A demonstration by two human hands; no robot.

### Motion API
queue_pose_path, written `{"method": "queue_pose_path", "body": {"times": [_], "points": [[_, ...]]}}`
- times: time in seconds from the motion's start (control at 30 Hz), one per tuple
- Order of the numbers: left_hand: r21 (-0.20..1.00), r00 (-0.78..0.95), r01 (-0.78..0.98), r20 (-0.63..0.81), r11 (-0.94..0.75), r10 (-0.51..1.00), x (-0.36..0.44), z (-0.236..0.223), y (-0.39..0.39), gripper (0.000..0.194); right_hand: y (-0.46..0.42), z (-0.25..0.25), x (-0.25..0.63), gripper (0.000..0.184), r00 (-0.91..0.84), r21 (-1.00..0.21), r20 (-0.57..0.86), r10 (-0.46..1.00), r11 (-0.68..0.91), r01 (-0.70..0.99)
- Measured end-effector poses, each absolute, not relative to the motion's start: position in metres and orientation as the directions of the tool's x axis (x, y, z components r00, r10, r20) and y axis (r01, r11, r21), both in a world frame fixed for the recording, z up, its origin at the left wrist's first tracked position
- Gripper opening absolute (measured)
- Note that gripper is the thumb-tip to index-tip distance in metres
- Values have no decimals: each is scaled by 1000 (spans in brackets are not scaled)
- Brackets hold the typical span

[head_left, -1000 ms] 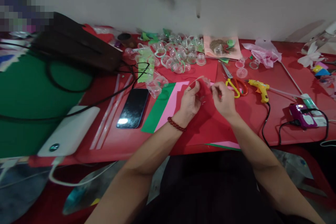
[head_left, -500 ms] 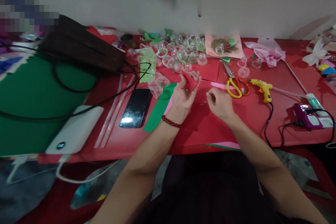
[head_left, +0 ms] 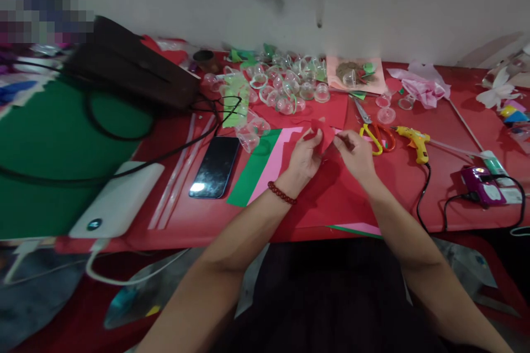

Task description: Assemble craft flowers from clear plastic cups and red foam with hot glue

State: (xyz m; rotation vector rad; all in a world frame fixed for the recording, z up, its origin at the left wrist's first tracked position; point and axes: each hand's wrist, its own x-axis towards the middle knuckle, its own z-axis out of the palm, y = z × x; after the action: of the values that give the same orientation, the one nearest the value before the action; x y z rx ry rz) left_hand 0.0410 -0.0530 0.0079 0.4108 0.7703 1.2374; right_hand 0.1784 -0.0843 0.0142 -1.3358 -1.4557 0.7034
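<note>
My left hand [head_left: 305, 159], with a bead bracelet [head_left: 282, 193] at its wrist, is closed on a small red paper piece [head_left: 323, 135]. A bit of clear plastic seems to stick out behind that piece, mostly hidden. On the other side, the fingertips of my right hand [head_left: 355, 155] pinch at the right edge of the paper. Both hands are over large red paper sheets [head_left: 331, 198], with green paper [head_left: 252, 174] and pink paper [head_left: 271, 165] beneath on the left. Scissors with yellow and orange handles [head_left: 371, 138] lie just beyond my right hand.
Clear plastic cups [head_left: 285, 85] pile up at the back. A yellow glue gun [head_left: 416, 140] and a purple power adapter [head_left: 482, 185] lie on the right. Leftward are a phone [head_left: 215, 168], a white power bank [head_left: 120, 198], glue sticks [head_left: 178, 176] and a dark box [head_left: 132, 63] with black cables.
My left hand first showed clear plastic, then turned palm up with the red paper piece visible. It has since rotated back rightward, and my right hand has come up to the paper's edge.
</note>
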Motion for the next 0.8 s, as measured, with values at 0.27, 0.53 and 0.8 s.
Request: {"method": "queue_pose_path", "body": {"times": [0.27,0.53,0.8], "points": [[714,144,-648,-227,265,963,46,12,-62,17,-91,23,172,20,129,-934,258,958,213,288],[813,34,-571,-111,111,993,50,6,-64,32,-88,18,174,34,174,-974,174,969,144,173],[831,57,-527,-175,179,983,37,6,-53,39,-82,9,174,38,132,-1000,13,991,15,-9]]}}
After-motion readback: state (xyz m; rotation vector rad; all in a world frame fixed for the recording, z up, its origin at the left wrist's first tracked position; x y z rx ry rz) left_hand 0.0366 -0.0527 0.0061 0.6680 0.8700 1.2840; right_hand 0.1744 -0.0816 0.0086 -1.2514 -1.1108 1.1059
